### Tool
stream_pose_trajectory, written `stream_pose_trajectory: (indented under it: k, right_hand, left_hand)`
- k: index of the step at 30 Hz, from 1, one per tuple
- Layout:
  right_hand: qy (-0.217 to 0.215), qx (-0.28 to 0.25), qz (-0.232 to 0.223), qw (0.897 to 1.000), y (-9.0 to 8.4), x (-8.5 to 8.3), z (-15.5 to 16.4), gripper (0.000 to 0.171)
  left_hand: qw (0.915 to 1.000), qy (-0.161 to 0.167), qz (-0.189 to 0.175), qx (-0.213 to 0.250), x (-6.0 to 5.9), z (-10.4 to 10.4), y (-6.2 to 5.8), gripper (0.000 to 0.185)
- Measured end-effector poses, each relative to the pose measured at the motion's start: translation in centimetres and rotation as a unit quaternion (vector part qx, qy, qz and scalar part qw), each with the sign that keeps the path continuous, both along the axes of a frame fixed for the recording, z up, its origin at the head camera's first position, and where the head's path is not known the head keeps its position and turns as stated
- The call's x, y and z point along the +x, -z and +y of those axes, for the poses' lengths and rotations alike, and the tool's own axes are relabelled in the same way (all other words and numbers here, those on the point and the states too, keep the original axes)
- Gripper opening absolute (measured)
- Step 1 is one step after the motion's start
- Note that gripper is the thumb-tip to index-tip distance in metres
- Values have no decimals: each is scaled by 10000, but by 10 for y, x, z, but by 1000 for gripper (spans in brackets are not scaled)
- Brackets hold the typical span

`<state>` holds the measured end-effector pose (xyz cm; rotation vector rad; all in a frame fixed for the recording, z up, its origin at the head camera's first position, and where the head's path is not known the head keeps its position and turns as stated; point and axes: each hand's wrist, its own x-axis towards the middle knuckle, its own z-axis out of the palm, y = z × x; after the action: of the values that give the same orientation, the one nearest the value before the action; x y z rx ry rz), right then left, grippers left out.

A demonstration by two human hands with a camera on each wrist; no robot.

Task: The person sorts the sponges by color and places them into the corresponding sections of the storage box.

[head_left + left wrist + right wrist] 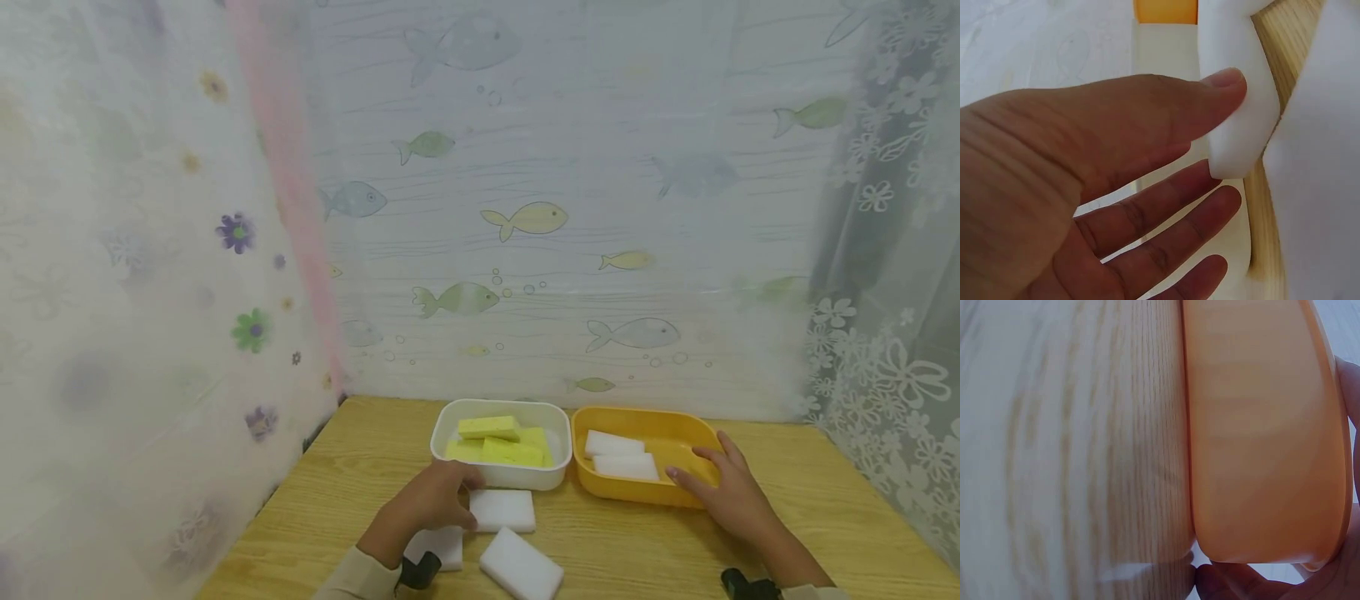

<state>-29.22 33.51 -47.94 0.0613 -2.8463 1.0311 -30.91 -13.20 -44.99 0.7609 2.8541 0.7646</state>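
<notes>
My left hand [438, 500] is at the left end of a white sponge block [504, 511]. In the left wrist view its thumb lies over the block's edge and the index fingertip meets the block's end, pinching it; the other fingers stretch beside it. Another white block [442, 547] lies partly behind this hand, and a third block [521, 564] lies askew in front. My right hand [731, 492] holds the orange tray [630, 489] at its right front corner, the thumb over the rim. Inside the tray are two white blocks [624, 467].
A white tray [517, 477] with several yellow sponge blocks [512, 452] stands left of the orange one, the two rims close together. Both trays sit on a wooden table [360, 450]. A curtain with fish prints [525, 218] hangs behind the table's far edge.
</notes>
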Motion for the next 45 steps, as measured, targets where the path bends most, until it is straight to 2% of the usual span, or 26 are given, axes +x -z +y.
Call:
stream_pose_trajectory:
  k: [12, 22, 29, 41, 45]
  right_hand:
    - [26, -60, -98, 9999, 0, 1, 1, 92]
    - [35, -33, -22, 10000, 0, 1, 2, 91]
    - [56, -32, -16, 10000, 0, 2, 2, 92]
    - [56, -59, -103, 9999, -2, 1, 0, 93]
    - [15, -63, -77, 9999, -2, 1, -1, 92]
  left_hand:
    - [9992, 96, -215, 314, 3, 2, -13, 45]
    - [9991, 221, -14, 373, 6, 6, -20, 45]
    - [9989, 190, 14, 438, 6, 8, -22, 44]
    - [9971, 376, 221, 628, 9, 15, -26, 44]
    - [9966, 467, 389, 556, 8, 21, -26, 43]
